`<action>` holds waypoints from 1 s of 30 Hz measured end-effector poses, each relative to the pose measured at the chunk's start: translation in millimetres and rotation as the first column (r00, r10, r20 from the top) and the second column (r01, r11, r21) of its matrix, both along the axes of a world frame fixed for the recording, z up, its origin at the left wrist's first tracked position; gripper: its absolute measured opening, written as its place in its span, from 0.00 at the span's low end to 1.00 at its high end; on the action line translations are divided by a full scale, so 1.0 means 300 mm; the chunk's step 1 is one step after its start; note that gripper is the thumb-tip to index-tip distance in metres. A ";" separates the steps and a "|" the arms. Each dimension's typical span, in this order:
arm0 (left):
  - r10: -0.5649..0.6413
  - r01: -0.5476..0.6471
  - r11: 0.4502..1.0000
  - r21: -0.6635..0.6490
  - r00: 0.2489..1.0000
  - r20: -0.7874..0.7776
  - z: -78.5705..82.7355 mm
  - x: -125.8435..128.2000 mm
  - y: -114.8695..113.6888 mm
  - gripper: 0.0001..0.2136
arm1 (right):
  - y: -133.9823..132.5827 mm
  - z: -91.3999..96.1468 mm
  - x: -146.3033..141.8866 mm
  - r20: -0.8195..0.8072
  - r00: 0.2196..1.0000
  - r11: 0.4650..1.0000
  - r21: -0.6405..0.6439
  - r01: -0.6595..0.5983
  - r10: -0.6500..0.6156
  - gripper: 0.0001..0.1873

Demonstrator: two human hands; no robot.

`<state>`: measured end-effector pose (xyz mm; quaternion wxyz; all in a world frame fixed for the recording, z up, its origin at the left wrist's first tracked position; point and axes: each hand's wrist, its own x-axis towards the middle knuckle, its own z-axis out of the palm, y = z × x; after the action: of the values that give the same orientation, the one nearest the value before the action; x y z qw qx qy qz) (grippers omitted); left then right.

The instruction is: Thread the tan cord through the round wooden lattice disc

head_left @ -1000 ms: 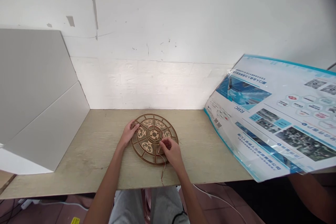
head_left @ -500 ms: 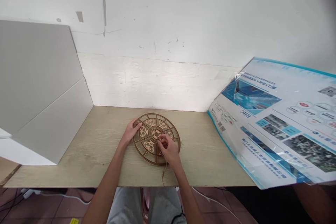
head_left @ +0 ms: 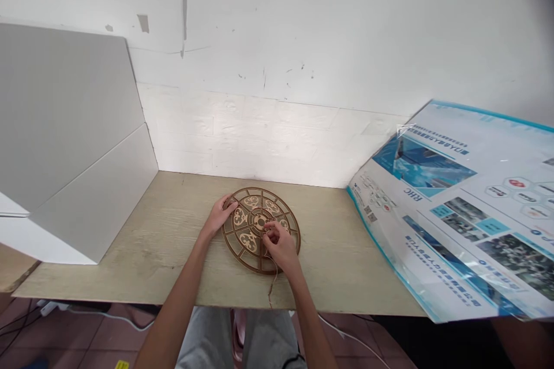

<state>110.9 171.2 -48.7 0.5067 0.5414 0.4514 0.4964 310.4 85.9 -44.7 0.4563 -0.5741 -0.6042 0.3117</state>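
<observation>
Rested the left hand (head_left: 219, 216) on the upper-left rim of a fretted wooden disc (head_left: 242, 259), fingers draped over the outer ring and spread a little; grip not clearly clamped, impossible to tell from this view. Worked the right hand (head_left: 281, 247) in just beside the central hub (head_left: 260, 221), fingers (head_left: 272, 234) bunched tightly together above the disc; whatever lay between them was hidden, so no telling whether that grip was clamped on anything. Ran from beneath that hand as a thin brownish cord (head_left: 270, 294), down past the disc's lower edge to the front of the counter. Lay flat, that disc, on a pale wood-grain counter (head_left: 173, 253), near its middle and toward the front edge, well apart from folded white panels (head_left: 73, 138) on the left and a glossy printed poster (head_left: 454, 213) on the right.
</observation>
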 end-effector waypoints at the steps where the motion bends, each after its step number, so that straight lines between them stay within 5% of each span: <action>1: 0.003 -0.003 1.000 -0.001 1.000 -0.004 0.003 0.000 -0.002 0.25 | 0.002 -0.001 0.001 -0.007 1.000 1.000 -0.003 0.001 -0.001 0.11; 30: 0.000 0.001 1.000 0.012 0.999 -0.049 0.009 0.000 -0.007 0.24 | 0.009 -0.042 0.000 0.079 0.997 0.998 0.052 -0.021 0.016 0.12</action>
<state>111.0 169.0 -46.0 0.4923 0.5565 0.4608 0.4854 310.5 88.7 -57.3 0.4444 -0.5679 -0.6350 0.2769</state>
